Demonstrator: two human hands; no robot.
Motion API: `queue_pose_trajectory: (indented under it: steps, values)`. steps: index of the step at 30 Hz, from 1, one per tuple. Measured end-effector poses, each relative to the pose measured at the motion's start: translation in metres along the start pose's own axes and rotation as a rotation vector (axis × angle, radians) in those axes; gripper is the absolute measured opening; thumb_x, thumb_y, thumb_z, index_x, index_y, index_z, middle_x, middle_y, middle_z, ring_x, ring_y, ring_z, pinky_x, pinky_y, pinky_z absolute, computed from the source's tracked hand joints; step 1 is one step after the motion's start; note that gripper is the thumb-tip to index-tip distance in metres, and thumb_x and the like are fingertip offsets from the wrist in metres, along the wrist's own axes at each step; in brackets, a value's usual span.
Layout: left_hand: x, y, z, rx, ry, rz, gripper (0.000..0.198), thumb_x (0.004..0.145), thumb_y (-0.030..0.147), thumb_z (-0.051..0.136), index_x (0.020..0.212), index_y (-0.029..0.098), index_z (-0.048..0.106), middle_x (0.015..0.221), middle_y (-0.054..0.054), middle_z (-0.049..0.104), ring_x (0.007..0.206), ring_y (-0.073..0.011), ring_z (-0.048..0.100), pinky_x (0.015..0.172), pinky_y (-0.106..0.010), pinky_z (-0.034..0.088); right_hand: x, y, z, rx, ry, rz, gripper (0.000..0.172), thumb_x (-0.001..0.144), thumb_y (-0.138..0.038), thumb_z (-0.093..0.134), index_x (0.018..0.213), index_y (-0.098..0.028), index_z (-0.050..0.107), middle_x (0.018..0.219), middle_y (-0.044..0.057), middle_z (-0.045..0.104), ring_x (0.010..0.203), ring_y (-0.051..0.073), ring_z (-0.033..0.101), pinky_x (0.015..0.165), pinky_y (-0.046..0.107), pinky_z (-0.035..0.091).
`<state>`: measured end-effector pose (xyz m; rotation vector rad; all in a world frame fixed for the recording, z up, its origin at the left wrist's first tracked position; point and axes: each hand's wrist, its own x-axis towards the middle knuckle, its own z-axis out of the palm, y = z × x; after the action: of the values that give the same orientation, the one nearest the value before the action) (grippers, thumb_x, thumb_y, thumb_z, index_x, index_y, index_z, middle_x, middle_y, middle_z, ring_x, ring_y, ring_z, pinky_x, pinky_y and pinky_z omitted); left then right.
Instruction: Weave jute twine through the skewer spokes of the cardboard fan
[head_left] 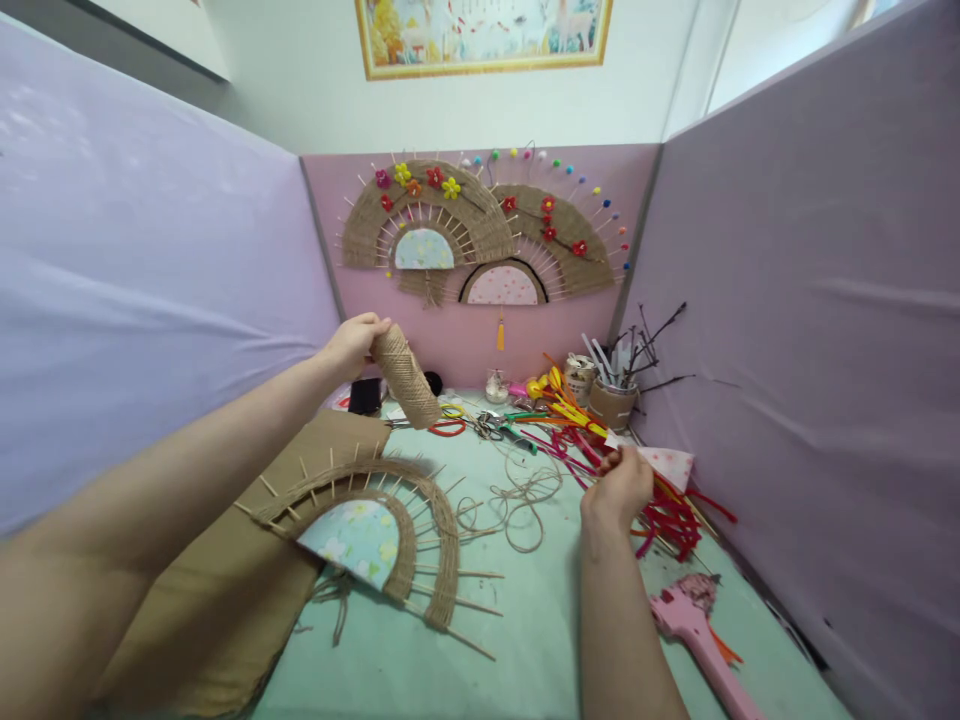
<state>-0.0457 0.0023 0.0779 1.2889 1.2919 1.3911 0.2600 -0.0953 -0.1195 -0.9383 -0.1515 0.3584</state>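
My left hand (354, 343) is raised over the table and closed round the top of a spool of jute twine (406, 378), which hangs tilted below it. My right hand (619, 488) is lower on the right, fingers pinched on a thin strand, probably the twine end, beside a folded pink patterned paper (667, 464). Loose twine (521, 495) lies coiled on the green table between my hands. A half-woven jute fan (375, 520) with wooden sticks and a flowered paper centre rests on brown cardboard (225, 590) under my left forearm.
Red, pink and yellow pipe cleaners (660, 515) are heaped at the right. Scissors (491, 424), a cup of sticks (613, 400) and small jars stand at the back. A pink glue gun (697, 630) lies near right. Two finished fans (480, 235) hang on the pink back panel.
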Motion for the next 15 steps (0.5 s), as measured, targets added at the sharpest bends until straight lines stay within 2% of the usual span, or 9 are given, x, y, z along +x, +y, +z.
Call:
queue_pose_trajectory:
  steps: [2, 3, 5, 6, 8, 10, 12, 14, 15]
  values:
    - [-0.013, 0.005, 0.007, -0.002, -0.063, -0.009, 0.031, 0.077, 0.019, 0.065, 0.058, 0.020, 0.041, 0.057, 0.003, 0.048, 0.051, -0.0135, 0.044, 0.050, -0.024, 0.035, -0.010, -0.001, 0.005, -0.122, -0.026, -0.124, 0.026, 0.068, -0.033, 0.070, 0.084, -0.021, 0.053, 0.086, 0.002, 0.055, 0.081, 0.018, 0.054, 0.075, 0.033, 0.046]
    - [-0.021, 0.007, 0.012, -0.005, -0.107, -0.019, 0.031, 0.076, 0.020, 0.066, 0.058, 0.020, 0.042, 0.058, 0.002, 0.050, 0.052, -0.0139, 0.045, 0.050, -0.025, 0.036, -0.017, -0.002, 0.007, -0.214, -0.083, -0.224, 0.032, 0.067, -0.033, 0.072, 0.092, -0.020, 0.055, 0.099, 0.007, 0.057, 0.096, 0.022, 0.054, 0.087, 0.038, 0.045]
    - [-0.038, 0.010, 0.025, -0.008, -0.191, -0.035, 0.032, 0.073, 0.021, 0.070, 0.056, 0.020, 0.043, 0.056, 0.003, 0.047, 0.050, -0.0135, 0.043, 0.049, -0.025, 0.037, -0.036, -0.005, 0.010, -0.351, -0.305, -0.395, 0.039, 0.075, -0.039, 0.067, 0.106, -0.018, 0.056, 0.117, 0.014, 0.056, 0.115, 0.027, 0.050, 0.101, 0.045, 0.039]
    - [-0.047, 0.010, 0.031, -0.008, -0.239, -0.044, 0.032, 0.072, 0.021, 0.072, 0.056, 0.020, 0.044, 0.056, 0.002, 0.046, 0.050, -0.0137, 0.043, 0.049, -0.025, 0.037, -0.046, -0.008, 0.010, -0.349, -0.471, -0.386, 0.038, 0.081, -0.041, 0.062, 0.111, -0.018, 0.056, 0.119, 0.014, 0.057, 0.117, 0.027, 0.052, 0.102, 0.046, 0.039]
    - [-0.062, 0.010, 0.044, -0.006, -0.389, -0.060, 0.035, 0.072, 0.024, 0.073, 0.054, 0.020, 0.044, 0.057, 0.002, 0.046, 0.051, -0.0134, 0.043, 0.049, -0.025, 0.037, -0.066, -0.012, 0.011, -0.288, -0.835, -0.302, 0.038, 0.085, -0.041, 0.061, 0.116, -0.020, 0.056, 0.119, 0.012, 0.059, 0.112, 0.025, 0.056, 0.095, 0.043, 0.045]
    - [-0.073, 0.007, 0.055, 0.012, -0.491, -0.048, 0.038, 0.072, 0.026, 0.074, 0.052, 0.020, 0.043, 0.056, 0.002, 0.044, 0.051, -0.0128, 0.041, 0.048, -0.024, 0.034, -0.082, -0.016, 0.010, -0.238, -1.030, -0.320, 0.041, 0.082, -0.039, 0.067, 0.117, -0.021, 0.055, 0.117, 0.010, 0.058, 0.107, 0.023, 0.057, 0.089, 0.039, 0.049]
    - [-0.081, 0.004, 0.062, 0.035, -0.541, -0.036, 0.040, 0.073, 0.027, 0.075, 0.051, 0.019, 0.043, 0.056, 0.002, 0.043, 0.050, -0.0120, 0.040, 0.047, -0.024, 0.031, -0.093, -0.018, 0.010, -0.231, -1.079, -0.380, 0.032, 0.081, -0.035, 0.069, 0.107, -0.022, 0.058, 0.108, 0.007, 0.059, 0.101, 0.021, 0.057, 0.084, 0.035, 0.049]
    - [-0.085, 0.001, 0.066, 0.054, -0.564, -0.041, 0.039, 0.075, 0.026, 0.075, 0.051, 0.019, 0.044, 0.055, 0.002, 0.043, 0.049, -0.0112, 0.039, 0.047, -0.023, 0.030, -0.096, -0.020, 0.011, -0.245, -1.048, -0.403, 0.014, 0.086, -0.034, 0.063, 0.091, -0.021, 0.059, 0.093, 0.003, 0.058, 0.090, 0.019, 0.055, 0.080, 0.032, 0.046]
    - [-0.086, 0.000, 0.067, 0.057, -0.577, -0.055, 0.039, 0.075, 0.025, 0.075, 0.051, 0.018, 0.045, 0.055, 0.002, 0.043, 0.049, -0.0108, 0.039, 0.047, -0.023, 0.030, -0.096, -0.020, 0.011, -0.245, -1.024, -0.376, 0.014, 0.089, -0.034, 0.059, 0.083, -0.021, 0.058, 0.085, 0.001, 0.056, 0.083, 0.017, 0.054, 0.076, 0.030, 0.045]
